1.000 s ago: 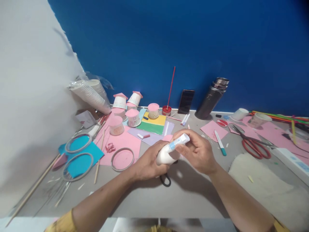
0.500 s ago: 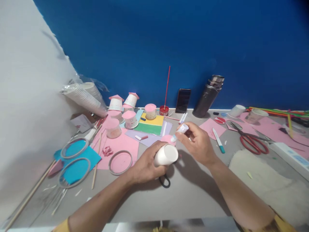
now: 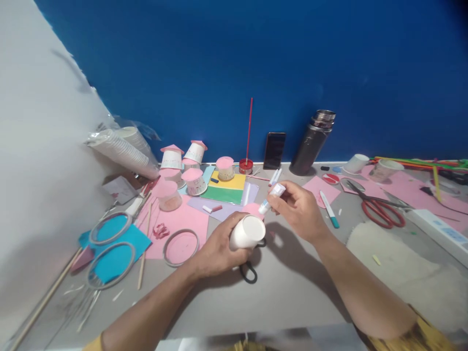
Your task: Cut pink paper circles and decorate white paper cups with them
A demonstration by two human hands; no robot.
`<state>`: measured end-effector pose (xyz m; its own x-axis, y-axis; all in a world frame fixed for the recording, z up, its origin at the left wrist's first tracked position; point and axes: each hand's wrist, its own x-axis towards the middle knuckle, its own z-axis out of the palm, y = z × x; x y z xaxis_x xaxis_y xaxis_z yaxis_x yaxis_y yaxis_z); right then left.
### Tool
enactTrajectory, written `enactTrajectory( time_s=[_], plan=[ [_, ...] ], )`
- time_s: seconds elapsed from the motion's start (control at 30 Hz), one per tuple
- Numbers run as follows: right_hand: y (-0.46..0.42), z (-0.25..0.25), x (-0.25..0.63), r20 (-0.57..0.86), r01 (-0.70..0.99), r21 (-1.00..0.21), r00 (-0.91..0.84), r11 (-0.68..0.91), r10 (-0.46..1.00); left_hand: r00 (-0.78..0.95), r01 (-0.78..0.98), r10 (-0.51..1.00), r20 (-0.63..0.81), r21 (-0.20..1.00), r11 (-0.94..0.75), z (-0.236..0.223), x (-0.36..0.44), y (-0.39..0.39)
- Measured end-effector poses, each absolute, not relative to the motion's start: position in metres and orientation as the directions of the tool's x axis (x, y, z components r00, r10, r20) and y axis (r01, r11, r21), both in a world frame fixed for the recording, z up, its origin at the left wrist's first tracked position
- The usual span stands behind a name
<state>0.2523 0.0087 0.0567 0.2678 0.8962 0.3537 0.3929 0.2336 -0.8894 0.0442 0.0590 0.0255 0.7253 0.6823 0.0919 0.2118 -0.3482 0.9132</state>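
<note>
My left hand (image 3: 219, 248) is closed around a white paper cup (image 3: 247, 232), held tilted with its bottom turned up toward me. My right hand (image 3: 298, 209) pinches a small white glue tube with a blue label (image 3: 271, 198), its tip pointing down at the cup's far rim. A pink paper piece (image 3: 252, 209) shows just behind the cup. Black scissor handles (image 3: 249, 273) lie on the table under my left hand.
Several pink-topped cups (image 3: 193, 180) stand at the back left, by a sleeve of stacked cups (image 3: 120, 151). Rings lie on blue (image 3: 109, 243) and pink paper (image 3: 181, 241). A phone (image 3: 274, 150), a flask (image 3: 313, 141), red scissors (image 3: 378, 209) and a teal marker (image 3: 329, 214) are on the right.
The glue tube has lifted off the cup's side and now points tip-down at its rim. My left hand has turned the cup so its bottom faces me. The view has drifted a little.
</note>
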Motion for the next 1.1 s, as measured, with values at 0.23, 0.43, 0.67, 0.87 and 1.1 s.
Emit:
enactTrajectory(
  time_s=[0.23, 0.43, 0.67, 0.87, 1.1],
  plan=[
    [0.003, 0.062, 0.252, 0.314, 0.342, -0.910, 0.197, 0.235, 0.929, 0.686, 0.160, 0.721, 0.097, 0.947, -0.279, 0.024, 0.040, 0.064],
    [-0.007, 0.064, 0.236, 0.425, 0.321, -0.887, 0.283, 0.333, 0.860, 0.610, 0.249, 0.766, 0.201, 0.870, -0.426, 0.020, 0.044, 0.063],
    [-0.008, 0.054, 0.227, 0.549, 0.484, -0.754, 0.093, 0.444, 0.831, 0.644, 0.271, 0.724, 0.246, 0.812, -0.517, 0.015, 0.047, 0.061],
    [-0.010, 0.065, 0.237, 0.510, 0.579, -0.700, -0.006, 0.419, 0.860, 0.616, 0.296, 0.769, 0.170, 0.855, -0.426, 0.019, 0.046, 0.061],
    [-0.010, 0.066, 0.240, 0.548, 0.560, -0.683, -0.031, 0.469, 0.836, 0.618, 0.242, 0.777, 0.117, 0.912, -0.330, 0.024, 0.044, 0.061]
  ],
)
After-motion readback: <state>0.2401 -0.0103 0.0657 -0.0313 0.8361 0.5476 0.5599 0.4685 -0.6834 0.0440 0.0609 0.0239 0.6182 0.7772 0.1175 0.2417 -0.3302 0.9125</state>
